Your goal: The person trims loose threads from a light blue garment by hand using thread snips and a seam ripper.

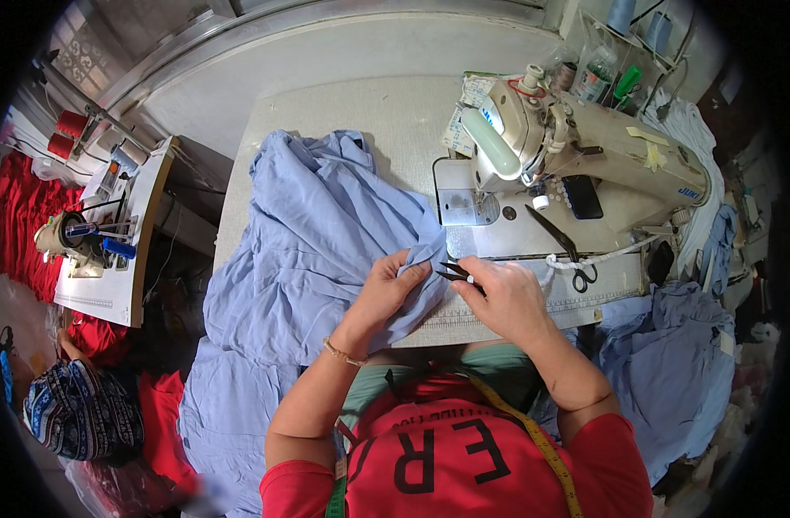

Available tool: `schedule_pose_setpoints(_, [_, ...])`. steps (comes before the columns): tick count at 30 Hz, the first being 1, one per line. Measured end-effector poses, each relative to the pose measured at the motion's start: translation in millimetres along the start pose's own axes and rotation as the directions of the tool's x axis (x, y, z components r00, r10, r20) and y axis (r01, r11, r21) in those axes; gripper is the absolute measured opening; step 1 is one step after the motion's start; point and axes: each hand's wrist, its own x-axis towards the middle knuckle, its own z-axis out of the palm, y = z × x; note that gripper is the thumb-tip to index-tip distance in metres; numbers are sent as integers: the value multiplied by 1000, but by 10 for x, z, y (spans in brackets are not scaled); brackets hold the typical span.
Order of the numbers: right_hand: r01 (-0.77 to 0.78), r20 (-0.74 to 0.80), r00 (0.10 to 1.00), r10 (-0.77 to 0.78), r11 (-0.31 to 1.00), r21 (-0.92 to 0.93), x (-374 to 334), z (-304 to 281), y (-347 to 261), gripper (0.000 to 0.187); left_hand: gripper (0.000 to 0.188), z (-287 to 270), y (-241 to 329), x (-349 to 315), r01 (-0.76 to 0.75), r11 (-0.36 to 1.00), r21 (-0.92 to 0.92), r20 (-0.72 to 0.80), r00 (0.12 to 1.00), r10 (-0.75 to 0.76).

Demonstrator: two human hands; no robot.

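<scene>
Nearest: 1 yellow tape measure (542, 440) down the right side of the red shirt (447, 449). 2 forearms, both elbows bent, angled inward; hands meet over the front edge of the counter (395, 112). Left hand (386, 289), 1 bracelet (345, 356) at wrist: grip pinching the edge of the blue garment (300, 233), thumb on top. Right hand (507, 298): knuckles up, grip closed around 1 pair of small black snips (453, 271), tips pointing left, right by the pinched edge. Can't tell if blades touch cloth.

Garment: bunched on the counter, left of the sewing machine. Blue cloth heap (663, 380) off to the right, piece count unclear.

Past the hands: 1 pair of big black scissors (550, 231), 1 dark phone (583, 197), then 1 sewing machine (619, 147). Far right: 2 blue thread cones (620, 15). Left: 1 second sewing machine (66, 237) on its own counter, 2 red thread cones (71, 123) beyond it.
</scene>
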Motion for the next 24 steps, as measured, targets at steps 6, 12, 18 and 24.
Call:
schedule_pose_setpoints(6, [22, 17, 1000, -21, 999, -46, 8, -8, 6, 18, 18, -31, -2, 9, 36, 999, 40, 14, 999, -36])
schedule_pose_setpoints(12, [65, -5, 998, -66, 988, -141, 2, -14, -37, 17, 15, 36, -40, 21, -52, 998, 43, -43, 998, 54])
schedule_pose_setpoints(18, [57, -48, 996, -71, 967, -247, -34, 56, -106, 16, 16, 40, -75, 37, -88, 994, 71, -68, 993, 93])
schedule_pose_setpoints(24, [55, -190, 979, -71, 994, -89, -69, 244, 5, 18, 15, 50, -7, 9, -66, 998, -22, -59, 996, 65])
